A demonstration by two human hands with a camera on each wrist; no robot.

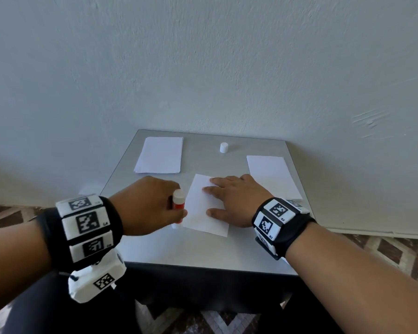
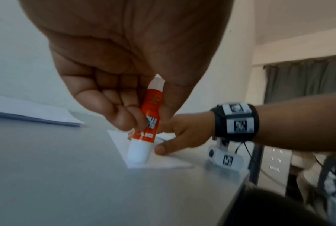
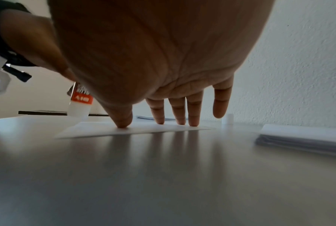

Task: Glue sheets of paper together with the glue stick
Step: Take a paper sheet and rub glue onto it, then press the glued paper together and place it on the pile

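Note:
A white sheet of paper (image 1: 204, 208) lies in the middle of the grey table (image 1: 179, 247). My left hand (image 1: 150, 203) grips an orange and white glue stick (image 1: 178, 203), held upright with its white tip down at the sheet's near left corner (image 2: 138, 157). My right hand (image 1: 232, 198) lies flat on the sheet's right side, its straight fingertips (image 3: 122, 123) pressing the paper (image 3: 136, 130) down. The glue stick (image 3: 80, 104) shows at the left in the right wrist view.
A stack of white sheets (image 1: 159, 155) lies at the back left. Another stack (image 1: 273, 177) sits at the right. A small white cap (image 1: 223, 147) stands near the back wall. The table's front edge is close to my wrists.

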